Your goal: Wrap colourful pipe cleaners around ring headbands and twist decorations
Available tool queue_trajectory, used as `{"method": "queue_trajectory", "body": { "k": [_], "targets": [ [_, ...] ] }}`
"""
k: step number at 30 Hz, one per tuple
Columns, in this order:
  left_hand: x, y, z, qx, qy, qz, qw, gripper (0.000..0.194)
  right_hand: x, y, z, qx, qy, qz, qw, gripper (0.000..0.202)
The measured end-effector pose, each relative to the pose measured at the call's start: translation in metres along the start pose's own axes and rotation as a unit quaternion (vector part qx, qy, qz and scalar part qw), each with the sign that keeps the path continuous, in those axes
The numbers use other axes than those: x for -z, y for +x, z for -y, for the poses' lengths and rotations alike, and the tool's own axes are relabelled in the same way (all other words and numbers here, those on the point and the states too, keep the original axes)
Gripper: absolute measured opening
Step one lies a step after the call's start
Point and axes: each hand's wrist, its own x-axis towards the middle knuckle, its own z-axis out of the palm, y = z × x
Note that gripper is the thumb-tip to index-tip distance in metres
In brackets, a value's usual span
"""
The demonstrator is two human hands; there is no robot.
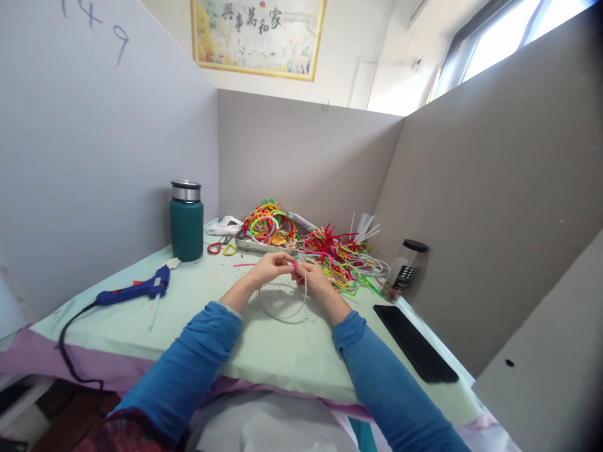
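Note:
My left hand (272,267) and my right hand (313,280) meet over the middle of the table, fingertips pinched close together. Between them shows a small bright pink piece (295,265), which looks like pipe cleaner. From my right fingers hangs a thin pale grey hoop (288,321), probably also pipe cleaner; its loop reaches down below both hands. Part of the hoop and the exact join at the pink piece are hidden by my fingers. A pink pipe cleaner (244,265) lies just left of my left hand.
Behind my hands are a tray (257,247) of coloured hoops and a pile of pipe cleaners (332,248). Left stand a green bottle (186,229) and a blue glue gun (136,290) with its cord. Right are a clear jar (405,270) and a black phone (414,342). Grey partitions (306,150) surround the table.

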Motion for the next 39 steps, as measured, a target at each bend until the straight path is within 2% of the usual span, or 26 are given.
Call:
{"method": "queue_trajectory", "body": {
  "k": [3, 7, 12, 18, 23, 25, 29, 34, 39],
  "targets": [
    [0.0, 0.003, 0.004, 0.003, 0.002, -0.04, 0.999, 0.041, -0.004, -0.001, -0.003, -0.012, 0.003, 0.001, 1.0, 0.048],
    [0.002, 0.003, 0.004, 0.011, 0.056, -0.097, 0.994, 0.042, -0.005, -0.001, -0.007, -0.023, 0.008, 0.01, 1.0, 0.049],
    [0.006, 0.005, 0.007, 0.028, 0.117, -0.116, 0.986, 0.043, -0.002, -0.002, -0.008, -0.033, -0.019, 0.034, 0.999, 0.05],
    [0.008, 0.007, 0.014, 0.025, 0.134, -0.116, 0.984, 0.045, -0.001, -0.003, -0.011, -0.02, -0.033, 0.047, 0.998, 0.045],
    [0.008, 0.007, 0.014, 0.084, 0.114, -0.097, 0.985, 0.044, -0.001, -0.002, -0.009, 0.013, -0.019, -0.038, 0.999, 0.032],
    [0.008, 0.007, 0.014, 0.104, 0.098, -0.082, 0.986, 0.044, -0.002, -0.002, -0.007, 0.026, 0.002, -0.054, 0.998, 0.028],
    [0.007, 0.006, 0.016, 0.128, 0.082, -0.054, 0.987, 0.044, -0.004, -0.002, -0.002, 0.065, 0.016, -0.041, 0.997, 0.029],
    [0.006, 0.006, 0.018, 0.122, 0.114, -0.031, 0.985, 0.046, -0.005, -0.002, -0.002, 0.096, -0.012, -0.042, 0.994, 0.026],
    [0.005, 0.004, 0.018, 0.114, 0.125, -0.012, 0.985, 0.045, -0.004, -0.001, -0.006, 0.098, -0.038, -0.051, 0.993, 0.023]
  ]
}}
